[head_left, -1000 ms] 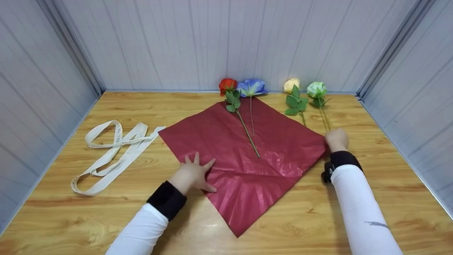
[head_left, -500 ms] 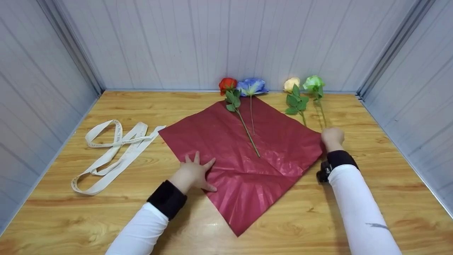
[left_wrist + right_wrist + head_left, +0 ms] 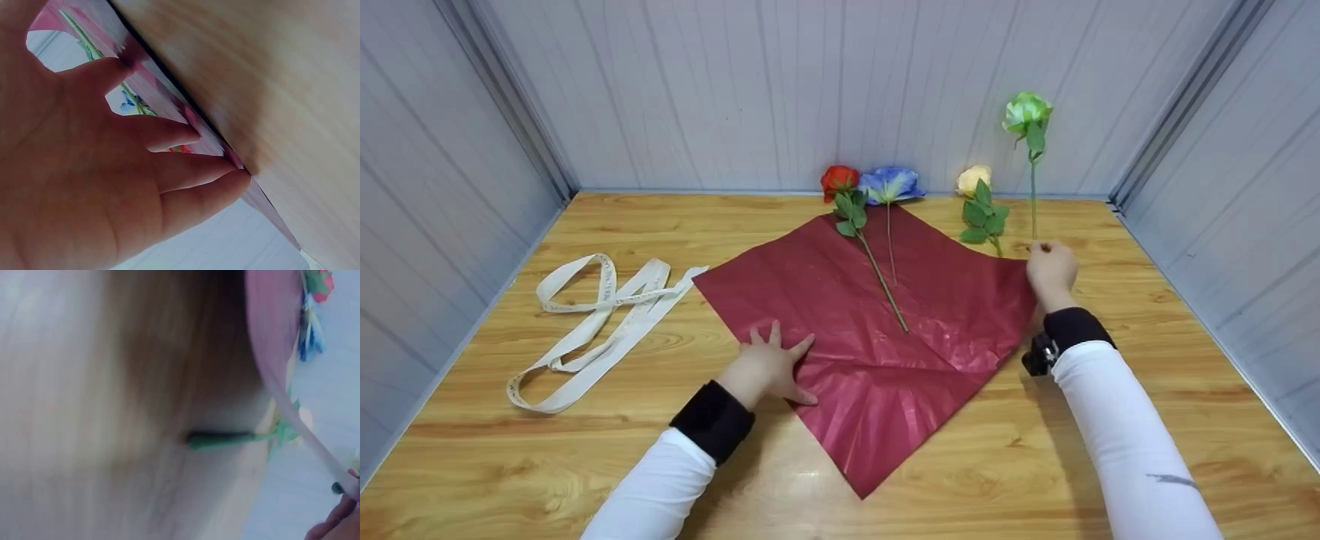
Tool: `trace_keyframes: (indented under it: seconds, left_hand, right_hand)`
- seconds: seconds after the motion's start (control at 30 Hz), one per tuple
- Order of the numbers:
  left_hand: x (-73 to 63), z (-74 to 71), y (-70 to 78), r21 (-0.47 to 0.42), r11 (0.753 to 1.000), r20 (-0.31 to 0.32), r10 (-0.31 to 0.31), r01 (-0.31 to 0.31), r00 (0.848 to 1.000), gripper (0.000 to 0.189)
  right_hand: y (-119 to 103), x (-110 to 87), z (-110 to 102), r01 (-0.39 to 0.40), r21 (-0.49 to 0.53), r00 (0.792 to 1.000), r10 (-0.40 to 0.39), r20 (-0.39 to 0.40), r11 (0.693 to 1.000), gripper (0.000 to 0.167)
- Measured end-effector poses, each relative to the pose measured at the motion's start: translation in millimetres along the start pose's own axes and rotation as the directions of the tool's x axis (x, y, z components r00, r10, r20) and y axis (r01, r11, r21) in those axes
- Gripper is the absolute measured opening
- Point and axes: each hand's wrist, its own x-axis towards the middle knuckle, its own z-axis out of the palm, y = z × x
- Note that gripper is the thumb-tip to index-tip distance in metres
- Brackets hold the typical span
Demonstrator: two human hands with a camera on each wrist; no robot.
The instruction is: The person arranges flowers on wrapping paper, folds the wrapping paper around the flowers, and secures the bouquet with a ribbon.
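Observation:
My left hand (image 3: 771,373) rests with spread fingers on the left edge of a dark red wrapping paper sheet (image 3: 825,277); in the left wrist view its fingertips (image 3: 185,135) press the paper's edge. My right hand (image 3: 1051,271) pinches the stem of a green artificial rose (image 3: 1027,112), held upright with its bloom against the back wall. The paper's right corner is raised to that hand; whether the fingers grip it too, I cannot tell. A red rose (image 3: 840,181) and a blue flower (image 3: 890,184) lie with their stems across the paper.
A cream rose (image 3: 975,180) lies beyond the paper's right side, its stem end (image 3: 219,440) partly under the lifted paper. A loosely looped white printed ribbon (image 3: 607,337) lies on the wooden table (image 3: 1005,465) at left. Grey panel walls (image 3: 697,97) enclose the back and sides.
The right hand has raised the green rose off the table and moved slightly back and left. The paper's right corner has lifted with it. The left hand has stayed put.

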Motion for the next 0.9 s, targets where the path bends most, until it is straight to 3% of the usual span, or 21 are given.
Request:
trace_keyframes:
  seconds: [0.47, 0.67, 0.8, 0.9]
  left_hand:
    - [0.1, -0.4, 1.8, -0.004, 1.0, 0.012, -0.012, 0.012, 1.0, 0.096]
    - [0.0, 0.5, 2.3, -0.007, 1.0, 0.01, -0.006, 0.006, 1.0, 0.096]
    - [0.4, 0.8, 1.4, -0.003, 1.0, 0.008, -0.009, 0.009, 1.0, 0.096]
    - [0.2, 0.6, 1.0, 0.001, 1.0, 0.009, -0.015, 0.015, 1.0, 0.096]
  right_hand:
    - [-43, -4.2, -13, 0.103, 0.069, 0.988, -0.094, -0.12, 0.992, 0.039]
    - [-54, -7.4, -19, 0.139, 0.176, 0.979, -0.108, -0.175, 0.975, 0.035]
    - [-61, -10.8, -15, 0.223, 0.21, 0.964, -0.184, -0.193, 0.952, 0.033]
    - [-65, -16.1, -4, 0.311, 0.186, 0.941, -0.275, -0.196, 0.932, 0.029]
